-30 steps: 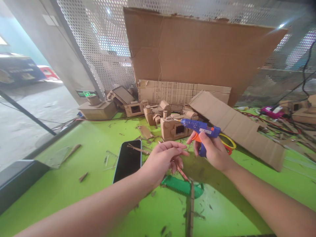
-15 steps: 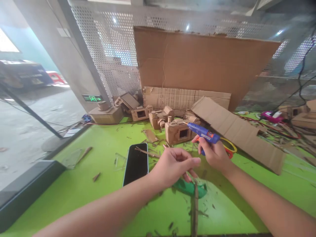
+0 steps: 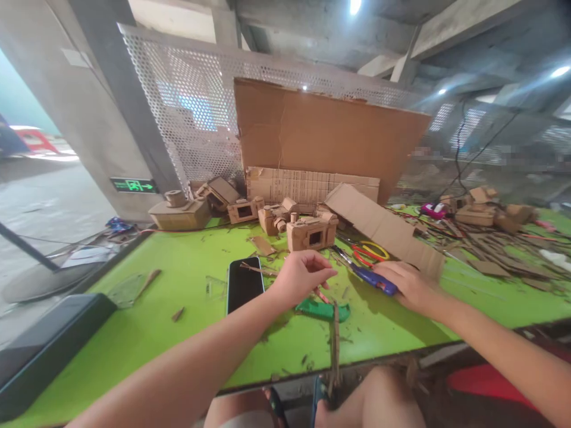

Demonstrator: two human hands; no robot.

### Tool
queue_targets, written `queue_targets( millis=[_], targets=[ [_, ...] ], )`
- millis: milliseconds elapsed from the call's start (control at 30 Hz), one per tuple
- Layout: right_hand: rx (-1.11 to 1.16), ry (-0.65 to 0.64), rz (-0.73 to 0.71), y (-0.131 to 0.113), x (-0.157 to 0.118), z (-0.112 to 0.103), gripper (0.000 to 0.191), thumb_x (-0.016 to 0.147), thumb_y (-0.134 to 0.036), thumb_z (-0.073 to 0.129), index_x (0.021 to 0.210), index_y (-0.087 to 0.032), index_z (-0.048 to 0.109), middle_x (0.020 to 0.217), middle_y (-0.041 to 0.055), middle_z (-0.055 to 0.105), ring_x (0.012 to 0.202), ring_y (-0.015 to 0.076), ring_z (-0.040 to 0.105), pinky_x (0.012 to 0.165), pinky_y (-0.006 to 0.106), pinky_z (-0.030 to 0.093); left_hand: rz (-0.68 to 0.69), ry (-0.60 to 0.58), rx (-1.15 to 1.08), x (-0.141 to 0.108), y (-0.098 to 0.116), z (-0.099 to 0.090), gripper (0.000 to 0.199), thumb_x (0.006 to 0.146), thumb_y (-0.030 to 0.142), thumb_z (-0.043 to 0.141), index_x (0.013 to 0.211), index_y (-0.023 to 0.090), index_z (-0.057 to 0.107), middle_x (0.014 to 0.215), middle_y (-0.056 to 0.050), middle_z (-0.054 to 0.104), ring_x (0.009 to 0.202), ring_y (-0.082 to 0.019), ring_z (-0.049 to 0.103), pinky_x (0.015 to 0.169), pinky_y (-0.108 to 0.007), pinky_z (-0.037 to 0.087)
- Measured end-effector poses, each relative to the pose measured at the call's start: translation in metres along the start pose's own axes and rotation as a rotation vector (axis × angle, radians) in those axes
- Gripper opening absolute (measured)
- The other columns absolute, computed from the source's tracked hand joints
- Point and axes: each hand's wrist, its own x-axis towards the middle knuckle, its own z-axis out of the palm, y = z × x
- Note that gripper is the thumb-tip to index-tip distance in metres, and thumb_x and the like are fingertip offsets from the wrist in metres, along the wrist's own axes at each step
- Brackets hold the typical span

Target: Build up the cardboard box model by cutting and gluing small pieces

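My right hand [image 3: 408,285] has its fingers around the rear of a blue hot glue gun [image 3: 372,278], held low over the green table with its nozzle pointing to the far left. My left hand [image 3: 303,276] is closed, thumb and fingertips together; anything small between them is hidden. Below it lies a green utility knife [image 3: 323,309]. A narrow cardboard strip [image 3: 335,339] runs from near those fingers past the table's front edge; whether they touch it I cannot tell. Just beyond the left hand stands a cardboard camera model [image 3: 312,233].
A phone [image 3: 245,285] lies left of my left hand. Scissors [image 3: 372,251] with yellow and red handles lie behind the glue gun. More cardboard models [image 3: 181,213], a leaning cardboard sheet [image 3: 330,131] and a slanted cardboard piece [image 3: 379,223] stand behind. Scraps [image 3: 486,255] cover the right.
My right hand has lowered the glue gun from in front of the camera model towards the tabletop, to the right. The view has tilted and shifted; my left hand keeps its pinched shape.
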Motion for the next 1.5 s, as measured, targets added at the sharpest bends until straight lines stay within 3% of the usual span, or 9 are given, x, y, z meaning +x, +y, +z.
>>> queue_targets(
  millis=[133, 300, 467, 633, 800, 1033, 1200, 1367, 1500],
  targets=[
    [0.019, -0.034, 0.085, 0.003, -0.034, -0.010, 0.048, 0.087, -0.009, 0.059, 0.131, -0.025, 0.069, 0.136, 0.0152, 0.067, 0.128, 0.0333, 0.064, 0.108, 0.053, 0.053, 0.009, 0.022, 0.043, -0.001, 0.004, 0.000, 0.015, 0.087, 0.022, 0.076, 0.078, 0.012, 0.071, 0.068, -0.005, 0.074, 0.050, -0.011, 0.066, 0.043, -0.018, 0.053],
    [0.108, -0.082, 0.146, 0.019, -0.058, -0.008, 0.052, 0.086, -0.005, 0.055, 0.133, -0.025, 0.068, 0.144, 0.0171, 0.060, 0.137, 0.0320, 0.058, 0.113, 0.049, 0.051, 0.024, 0.074, 0.111, 0.000, 0.000, -0.001, 0.013, 0.090, 0.017, 0.064, 0.100, 0.013, 0.072, 0.096, -0.011, 0.079, 0.060, -0.013, 0.070, 0.046, -0.021, 0.055],
    [0.261, -0.185, 0.149, 0.031, -0.058, -0.011, 0.051, 0.083, -0.005, 0.059, 0.131, -0.022, 0.067, 0.144, 0.0186, 0.061, 0.137, 0.0306, 0.059, 0.114, 0.045, 0.050, 0.010, 0.022, 0.190, 0.000, -0.005, -0.004, 0.013, 0.083, 0.011, 0.057, 0.079, 0.016, 0.068, 0.060, 0.000, 0.067, 0.052, -0.013, 0.065, 0.050, -0.022, 0.052],
    [0.379, -0.235, 0.161, 0.036, -0.055, -0.018, 0.044, 0.086, -0.009, 0.060, 0.124, -0.026, 0.071, 0.144, 0.0141, 0.065, 0.136, 0.0303, 0.061, 0.112, 0.043, 0.053, 0.023, 0.001, 0.258, -0.003, 0.000, -0.008, 0.013, 0.083, 0.013, 0.054, 0.076, 0.017, 0.063, 0.067, 0.001, 0.065, 0.062, -0.014, 0.065, 0.060, -0.024, 0.052],
    [0.385, -0.273, 0.213, 0.048, -0.062, -0.025, 0.067, 0.084, -0.003, 0.052, 0.140, -0.039, 0.067, 0.145, 0.0016, 0.067, 0.129, 0.0307, 0.067, 0.111, 0.047, 0.055, 0.064, 0.026, 0.486, -0.006, 0.001, -0.013, 0.024, 0.096, 0.029, 0.056, 0.075, 0.018, 0.062, 0.069, -0.001, 0.066, 0.065, -0.015, 0.060, 0.062, -0.025, 0.048],
    [0.406, -0.174, 0.238, 0.015, 0.013, -0.040, 0.023, 0.098, -0.032, 0.062, 0.113, -0.031, 0.080, 0.105, 0.0073, 0.081, 0.093, 0.0282, 0.074, 0.082, 0.041, 0.060, 0.089, 0.085, 0.661, -0.005, -0.006, -0.013, 0.019, 0.092, 0.035, 0.070, 0.078, 0.021, 0.069, 0.067, 0.000, 0.071, 0.059, -0.014, 0.063, 0.057, -0.023, 0.049],
    [0.385, -0.370, 0.297, -0.016, 0.079, -0.033, 0.018, 0.091, -0.045, 0.073, 0.086, -0.027, 0.076, 0.078, 0.0052, 0.077, 0.068, 0.0241, 0.070, 0.060, 0.031, 0.047, 0.122, -0.071, 0.717, -0.009, -0.007, -0.012, 0.020, 0.096, 0.034, 0.067, 0.082, 0.022, 0.075, 0.072, -0.002, 0.077, 0.060, -0.014, 0.068, 0.057, -0.023, 0.049],
    [0.224, -0.512, 0.335, -0.035, 0.106, -0.020, 0.013, 0.077, -0.009, 0.072, 0.076, -0.021, 0.072, 0.073, 0.0071, 0.073, 0.065, 0.0233, 0.068, 0.053, 0.029, 0.031, 0.338, -0.158, 0.826, -0.019, -0.004, -0.004, 0.022, 0.098, 0.030, 0.064, 0.081, 0.020, 0.073, 0.064, -0.002, 0.072, 0.057, -0.014, 0.064, 0.057, -0.025, 0.046],
    [0.281, -0.471, 0.355, -0.042, 0.116, -0.019, 0.019, 0.068, -0.004, 0.071, 0.074, -0.021, 0.074, 0.066, 0.0041, 0.071, 0.056, 0.0201, 0.064, 0.051, 0.027, 0.032, 0.486, -0.321, 0.846, -0.027, 0.000, 0.003, 0.024, 0.101, 0.029, 0.057, 0.087, 0.020, 0.074, 0.069, -0.006, 0.075, 0.062, -0.018, 0.068, 0.061, -0.029, 0.049]
  ],
)
